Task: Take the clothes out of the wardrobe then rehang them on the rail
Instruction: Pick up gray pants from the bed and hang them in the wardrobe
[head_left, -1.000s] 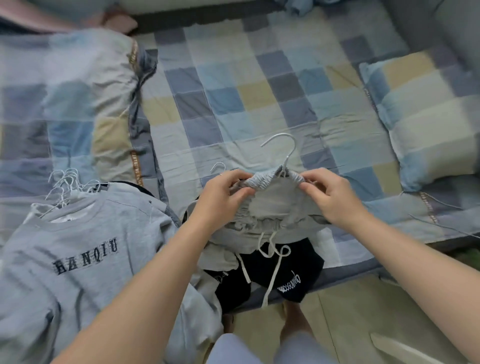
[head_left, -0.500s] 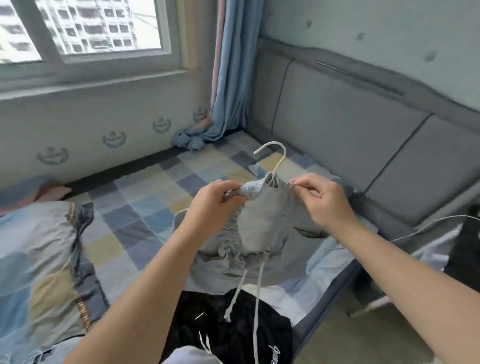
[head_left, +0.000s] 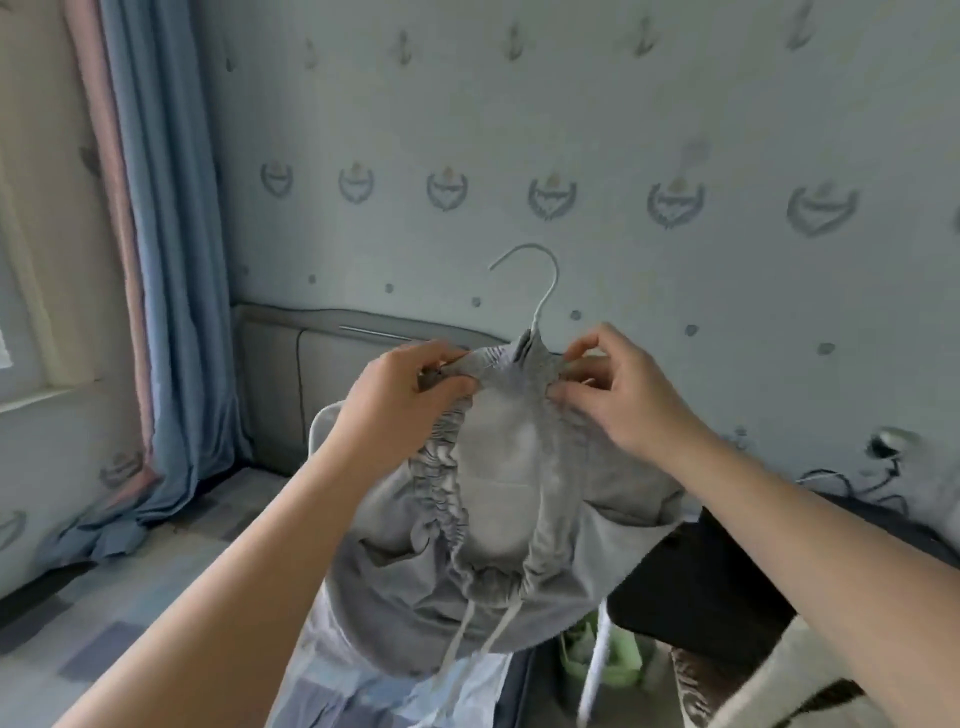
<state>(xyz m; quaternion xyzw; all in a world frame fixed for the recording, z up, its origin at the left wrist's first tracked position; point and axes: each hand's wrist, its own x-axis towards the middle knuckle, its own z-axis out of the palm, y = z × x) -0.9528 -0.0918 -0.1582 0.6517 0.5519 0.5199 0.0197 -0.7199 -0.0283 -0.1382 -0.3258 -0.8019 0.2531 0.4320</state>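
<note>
A pair of grey drawstring shorts (head_left: 498, 519) hangs from a white wire hanger (head_left: 540, 296), held up in front of me. My left hand (head_left: 405, 395) pinches the left side of the gathered waistband. My right hand (head_left: 618, 395) pinches its right side next to the hanger's neck. The hook points up and left, free of any rail. The white drawstrings (head_left: 467, 639) dangle below. The hanger's shoulders are hidden inside the fabric.
A grey padded headboard (head_left: 291, 374) and patterned wallpaper lie behind. Blue and pink curtains (head_left: 156, 260) hang at left. The checked bedding (head_left: 104, 623) lies lower left. Dark clothes (head_left: 727, 582) and a white rack leg (head_left: 597, 660) are at lower right.
My view swung up and to the right from the bed toward the wall. Both hands lifted the shorts on the hanger off the bed and kept their grip on the waistband.
</note>
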